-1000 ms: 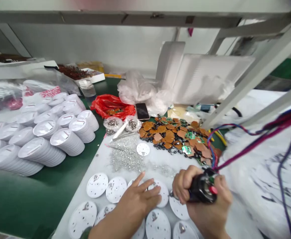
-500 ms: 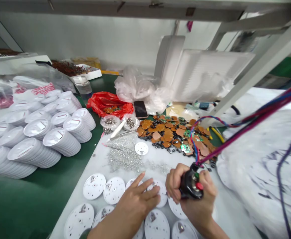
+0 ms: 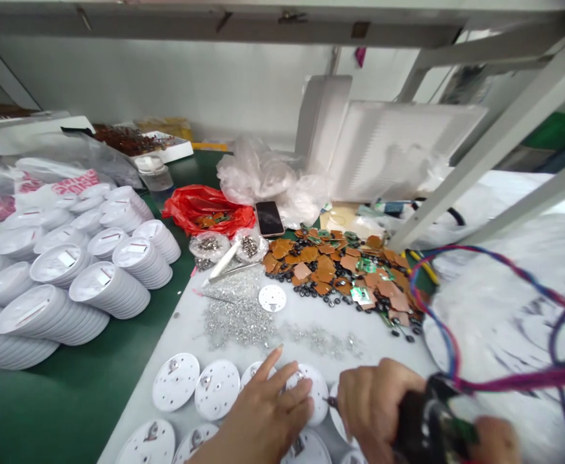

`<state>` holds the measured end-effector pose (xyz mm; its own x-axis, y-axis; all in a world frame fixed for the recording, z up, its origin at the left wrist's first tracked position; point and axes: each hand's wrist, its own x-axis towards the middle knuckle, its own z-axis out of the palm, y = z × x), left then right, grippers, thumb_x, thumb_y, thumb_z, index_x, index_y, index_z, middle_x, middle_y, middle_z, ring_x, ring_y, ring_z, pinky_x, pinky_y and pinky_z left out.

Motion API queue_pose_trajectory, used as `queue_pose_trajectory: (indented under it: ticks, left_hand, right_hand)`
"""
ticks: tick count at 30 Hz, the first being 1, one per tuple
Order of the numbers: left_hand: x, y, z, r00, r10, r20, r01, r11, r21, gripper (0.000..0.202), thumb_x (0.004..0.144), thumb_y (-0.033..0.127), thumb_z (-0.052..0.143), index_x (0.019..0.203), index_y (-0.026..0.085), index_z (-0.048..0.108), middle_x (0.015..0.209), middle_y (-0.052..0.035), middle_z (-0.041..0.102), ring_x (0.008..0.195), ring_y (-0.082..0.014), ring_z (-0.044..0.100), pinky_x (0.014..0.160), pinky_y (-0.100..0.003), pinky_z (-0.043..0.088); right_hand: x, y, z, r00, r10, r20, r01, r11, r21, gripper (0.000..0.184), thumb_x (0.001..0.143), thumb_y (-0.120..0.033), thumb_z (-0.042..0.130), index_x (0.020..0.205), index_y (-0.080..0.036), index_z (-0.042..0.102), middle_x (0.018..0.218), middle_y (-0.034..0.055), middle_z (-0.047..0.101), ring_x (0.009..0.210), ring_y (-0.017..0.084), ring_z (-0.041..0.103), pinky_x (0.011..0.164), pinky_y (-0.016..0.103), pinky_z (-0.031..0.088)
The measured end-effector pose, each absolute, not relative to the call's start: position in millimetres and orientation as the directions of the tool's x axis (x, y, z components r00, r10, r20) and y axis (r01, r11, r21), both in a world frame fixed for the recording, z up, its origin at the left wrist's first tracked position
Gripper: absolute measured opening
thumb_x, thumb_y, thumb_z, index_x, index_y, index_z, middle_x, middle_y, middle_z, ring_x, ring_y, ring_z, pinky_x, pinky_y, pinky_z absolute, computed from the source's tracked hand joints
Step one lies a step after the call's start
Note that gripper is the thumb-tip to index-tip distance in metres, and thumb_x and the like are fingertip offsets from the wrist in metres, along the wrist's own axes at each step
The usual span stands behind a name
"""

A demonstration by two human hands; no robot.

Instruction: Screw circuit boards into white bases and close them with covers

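So far, discs [image 3: 108,290] are stacked at left and boards [image 3: 331,267] lie heaped centre right, while one disc [image 3: 317,390] is pressed by the spread left hand [image 3: 263,422], a driver [image 3: 420,419] gripped in the right hand [image 3: 372,403].

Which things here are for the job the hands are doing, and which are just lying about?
For the job: left hand, right hand, black wired tool, white discs.

Lying about: phone, red bag, plastic wrap.

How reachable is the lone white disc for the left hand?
Likely easy: the left hand lies close below the lone white disc, with only flat white bench and low silver bits between.
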<state>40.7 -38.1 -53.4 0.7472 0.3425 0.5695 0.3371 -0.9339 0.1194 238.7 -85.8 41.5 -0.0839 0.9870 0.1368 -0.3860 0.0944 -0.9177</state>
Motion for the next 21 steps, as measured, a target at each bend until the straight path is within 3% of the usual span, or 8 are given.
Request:
queue_pose_trajectory:
  ticks: [3, 5, 7, 9, 14, 18, 21]
  left_hand:
    - [42.4, -32.3, -44.9, 0.708, 0.393, 0.586, 0.332, -0.919, 0.215, 0.027, 0.105, 0.019, 0.050, 0.084, 0.023, 0.066, 0.098, 0.0043, 0.077, 0.108, -0.0178, 0.068, 0.126, -0.050, 0.024]
    - [49.2, -21.9, -34.2, 0.707, 0.432, 0.559, 0.340, -0.902, 0.267, 0.023, 0.105, 0.020, 0.046, 0.097, 0.023, 0.068, 0.106, 0.0021, 0.077, 0.115, -0.0190, 0.066, 0.125, -0.051, 0.024]
    - [60.5, -7.6, -26.3, 0.763, 0.421, 0.491, 0.362, -0.907, 0.215, 0.024, 0.103, 0.020, 0.047, 0.121, 0.019, 0.063, 0.128, -0.0046, 0.071, 0.128, -0.0253, 0.059, 0.122, -0.055, 0.028]
    - [71.8, 6.8, -26.5, 0.826, 0.399, 0.397, 0.380, -0.916, 0.131, 0.029, 0.100, 0.020, 0.052, 0.128, 0.018, 0.060, 0.139, -0.0082, 0.064, 0.134, -0.0309, 0.054, 0.118, -0.057, 0.032]
    - [66.9, 22.8, -43.6, 0.892, 0.372, 0.258, 0.373, -0.927, 0.045, 0.027, 0.097, 0.020, 0.059, 0.123, 0.019, 0.063, 0.138, -0.0093, 0.065, 0.138, -0.0335, 0.050, 0.118, -0.059, 0.026]
    - [34.7, 22.1, -29.6, 0.907, 0.403, 0.118, 0.394, -0.914, 0.098, 0.029, 0.096, 0.025, 0.060, 0.124, 0.017, 0.064, 0.144, -0.0115, 0.060, 0.143, -0.0350, 0.043, 0.120, -0.060, 0.021]
    - [17.6, 21.6, -13.7, 0.901, 0.426, 0.085, 0.413, -0.901, 0.133, 0.030, 0.093, 0.014, 0.055, 0.122, 0.016, 0.065, 0.145, -0.0132, 0.058, 0.141, -0.0389, 0.045, 0.116, -0.065, 0.025]
  right_hand:
    - [250.0, -85.1, 51.0, 0.016, 0.991, 0.135, -0.383, 0.131, -0.914, 0.059, 0.074, -0.087, 0.053, 0.074, -0.031, 0.071, 0.048, 0.0040, 0.051, 0.048, 0.024, 0.048, 0.050, 0.040, 0.042]
    - [253.7, -83.1, 56.3, 0.052, 0.989, 0.139, -0.379, 0.149, -0.914, 0.062, 0.078, -0.087, 0.046, 0.075, -0.031, 0.072, 0.050, 0.0052, 0.053, 0.049, 0.024, 0.047, 0.051, 0.041, 0.041]
    - [254.6, -80.8, 59.7, 0.046, 0.989, 0.142, -0.393, 0.149, -0.907, 0.066, 0.081, -0.087, 0.040, 0.074, -0.030, 0.072, 0.050, 0.0052, 0.052, 0.049, 0.023, 0.047, 0.051, 0.039, 0.040]
    - [254.3, -79.0, 61.0, 0.045, 0.992, 0.122, -0.421, 0.129, -0.898, 0.067, 0.084, -0.085, 0.037, 0.074, -0.028, 0.072, 0.050, 0.0040, 0.051, 0.050, 0.021, 0.047, 0.052, 0.038, 0.040]
    - [253.5, -73.8, 60.8, 0.087, 0.987, 0.134, -0.436, 0.159, -0.886, 0.066, 0.086, -0.082, 0.039, 0.075, -0.026, 0.072, 0.050, 0.0024, 0.051, 0.048, 0.018, 0.048, 0.050, 0.034, 0.040]
    - [244.1, -59.0, 62.6, 0.194, 0.972, 0.135, -0.450, 0.210, -0.868, 0.062, 0.088, -0.074, 0.042, 0.065, -0.024, 0.069, 0.045, 0.0016, 0.048, 0.043, 0.016, 0.045, 0.043, 0.030, 0.038]
    - [231.4, -43.7, 61.2, 0.194, 0.969, 0.155, -0.489, 0.232, -0.841, 0.059, 0.089, -0.070, 0.044, 0.064, -0.022, 0.069, 0.045, 0.0011, 0.049, 0.041, 0.015, 0.046, 0.042, 0.028, 0.038]
